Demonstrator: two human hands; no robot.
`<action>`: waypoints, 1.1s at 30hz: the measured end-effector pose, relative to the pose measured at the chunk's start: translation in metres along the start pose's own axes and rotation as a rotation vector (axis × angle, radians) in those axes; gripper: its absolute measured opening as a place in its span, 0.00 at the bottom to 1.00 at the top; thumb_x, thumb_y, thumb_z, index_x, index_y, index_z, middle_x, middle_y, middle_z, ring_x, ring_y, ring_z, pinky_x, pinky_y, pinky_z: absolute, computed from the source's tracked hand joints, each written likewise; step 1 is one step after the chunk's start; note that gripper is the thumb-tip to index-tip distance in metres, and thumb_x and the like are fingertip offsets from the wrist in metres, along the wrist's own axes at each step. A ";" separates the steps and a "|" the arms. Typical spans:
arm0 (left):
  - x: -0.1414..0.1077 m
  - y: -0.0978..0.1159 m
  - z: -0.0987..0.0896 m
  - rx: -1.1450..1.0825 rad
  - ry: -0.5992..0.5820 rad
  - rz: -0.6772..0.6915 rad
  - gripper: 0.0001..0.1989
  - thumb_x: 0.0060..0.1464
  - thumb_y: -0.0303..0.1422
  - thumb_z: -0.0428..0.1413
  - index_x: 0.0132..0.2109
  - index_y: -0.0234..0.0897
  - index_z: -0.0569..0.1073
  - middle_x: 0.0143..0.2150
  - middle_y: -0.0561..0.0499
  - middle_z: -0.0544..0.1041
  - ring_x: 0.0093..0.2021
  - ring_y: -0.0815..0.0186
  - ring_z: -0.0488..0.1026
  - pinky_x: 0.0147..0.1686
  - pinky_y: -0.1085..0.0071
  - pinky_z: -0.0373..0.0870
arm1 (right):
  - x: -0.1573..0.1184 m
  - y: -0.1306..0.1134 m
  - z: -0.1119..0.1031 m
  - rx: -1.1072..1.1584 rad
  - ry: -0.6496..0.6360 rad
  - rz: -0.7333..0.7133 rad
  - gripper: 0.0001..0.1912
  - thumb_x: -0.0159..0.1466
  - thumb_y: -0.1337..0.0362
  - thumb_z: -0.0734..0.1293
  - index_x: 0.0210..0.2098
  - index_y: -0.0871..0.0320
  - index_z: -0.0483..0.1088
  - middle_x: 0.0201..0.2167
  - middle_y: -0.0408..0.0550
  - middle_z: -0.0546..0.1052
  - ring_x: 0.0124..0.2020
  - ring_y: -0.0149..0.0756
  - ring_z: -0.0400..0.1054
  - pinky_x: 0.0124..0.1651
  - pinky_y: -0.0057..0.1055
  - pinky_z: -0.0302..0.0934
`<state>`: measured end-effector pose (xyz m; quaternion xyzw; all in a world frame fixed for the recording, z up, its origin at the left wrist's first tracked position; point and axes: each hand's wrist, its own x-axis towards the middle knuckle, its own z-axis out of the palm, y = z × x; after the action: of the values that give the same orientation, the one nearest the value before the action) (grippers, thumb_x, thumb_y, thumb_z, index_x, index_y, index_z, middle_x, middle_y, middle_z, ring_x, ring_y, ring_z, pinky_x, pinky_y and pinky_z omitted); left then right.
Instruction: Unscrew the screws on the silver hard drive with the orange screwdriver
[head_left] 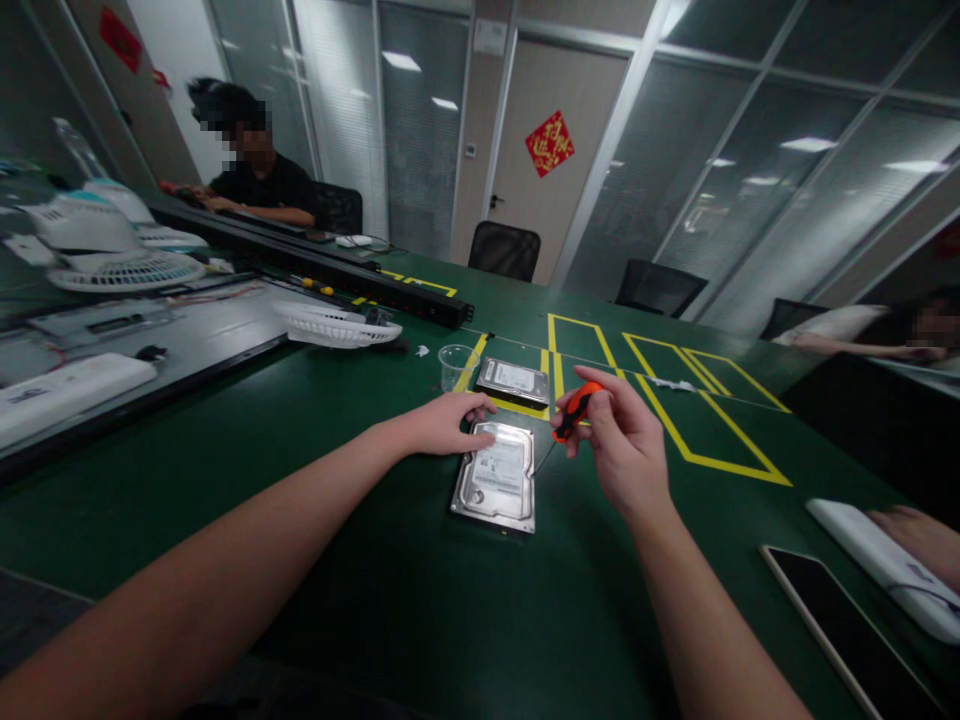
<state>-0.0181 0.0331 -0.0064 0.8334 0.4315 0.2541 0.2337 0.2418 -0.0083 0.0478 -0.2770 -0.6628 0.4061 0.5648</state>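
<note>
A silver hard drive (pixel 495 485) lies flat on the green table in front of me, its labelled side up. My left hand (pixel 452 423) grips its far left corner, thumb on the top face and fingers curled around the far edge. In my right hand (pixel 626 440) is a screwdriver (pixel 577 410) with an orange and black handle, held in closed fingers. Its thin shaft slants down to the left, the tip close to the drive's right edge; whether they touch I cannot tell. Just beyond lies a second hard drive (pixel 513 380), inside a yellow taped outline.
A clear plastic cup (pixel 457 368) stands left of the second drive. Further left are a white fan part (pixel 337 325), a long black bar (pixel 360 285) and a flat panel. A phone (pixel 840 620) and a white power strip (pixel 885 565) lie at right, a person's hand on the strip. Another person sits across, left.
</note>
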 end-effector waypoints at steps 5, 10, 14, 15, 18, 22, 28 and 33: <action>0.000 0.001 -0.001 -0.003 -0.014 -0.002 0.26 0.57 0.46 0.61 0.58 0.38 0.73 0.47 0.45 0.77 0.45 0.59 0.74 0.44 0.66 0.68 | 0.000 0.001 0.000 0.010 0.004 -0.002 0.15 0.72 0.55 0.65 0.56 0.50 0.73 0.39 0.49 0.77 0.35 0.39 0.77 0.22 0.28 0.68; 0.000 0.000 -0.001 0.001 0.000 0.007 0.27 0.57 0.47 0.61 0.58 0.37 0.73 0.48 0.45 0.77 0.46 0.58 0.75 0.45 0.65 0.69 | 0.000 0.001 0.000 0.019 -0.004 -0.006 0.15 0.72 0.55 0.66 0.56 0.51 0.73 0.39 0.49 0.77 0.35 0.39 0.77 0.22 0.28 0.68; 0.000 0.001 0.000 0.003 -0.004 0.002 0.26 0.57 0.46 0.61 0.58 0.37 0.73 0.47 0.45 0.77 0.45 0.58 0.75 0.45 0.65 0.69 | 0.000 -0.001 0.000 -0.011 -0.011 -0.016 0.15 0.72 0.56 0.66 0.55 0.52 0.73 0.38 0.49 0.77 0.34 0.38 0.77 0.22 0.28 0.69; 0.000 0.001 -0.001 0.004 -0.006 0.000 0.26 0.57 0.46 0.61 0.58 0.37 0.73 0.47 0.45 0.77 0.45 0.58 0.75 0.44 0.65 0.69 | 0.000 -0.001 0.001 -0.020 -0.011 -0.020 0.14 0.72 0.56 0.66 0.54 0.52 0.73 0.39 0.49 0.77 0.34 0.37 0.77 0.22 0.28 0.69; -0.001 0.001 -0.001 0.007 -0.010 -0.009 0.27 0.57 0.47 0.61 0.58 0.38 0.73 0.48 0.45 0.77 0.46 0.58 0.75 0.45 0.65 0.69 | 0.000 -0.003 0.002 -0.032 -0.010 -0.040 0.12 0.71 0.57 0.68 0.51 0.53 0.73 0.41 0.50 0.79 0.35 0.38 0.78 0.22 0.27 0.70; -0.001 0.001 -0.002 0.013 -0.011 -0.008 0.27 0.57 0.46 0.61 0.58 0.37 0.73 0.48 0.45 0.77 0.46 0.58 0.74 0.45 0.66 0.68 | 0.001 -0.003 0.002 -0.025 -0.020 -0.050 0.11 0.69 0.59 0.70 0.49 0.54 0.71 0.43 0.50 0.80 0.35 0.37 0.78 0.22 0.26 0.69; -0.001 0.002 -0.001 0.010 -0.014 -0.002 0.26 0.57 0.46 0.61 0.58 0.37 0.73 0.47 0.45 0.77 0.45 0.58 0.74 0.45 0.66 0.69 | -0.001 -0.003 0.001 -0.028 -0.051 -0.040 0.16 0.71 0.59 0.68 0.57 0.52 0.73 0.43 0.51 0.79 0.35 0.36 0.76 0.24 0.28 0.70; 0.000 0.003 -0.002 0.006 -0.017 -0.005 0.26 0.57 0.46 0.61 0.58 0.36 0.73 0.48 0.45 0.77 0.46 0.59 0.74 0.45 0.66 0.69 | -0.001 -0.003 -0.001 0.034 -0.052 -0.018 0.16 0.72 0.58 0.65 0.58 0.51 0.74 0.43 0.51 0.79 0.36 0.36 0.76 0.24 0.29 0.70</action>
<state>-0.0178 0.0320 -0.0035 0.8351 0.4325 0.2452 0.2355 0.2431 -0.0104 0.0503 -0.2508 -0.6726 0.4194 0.5557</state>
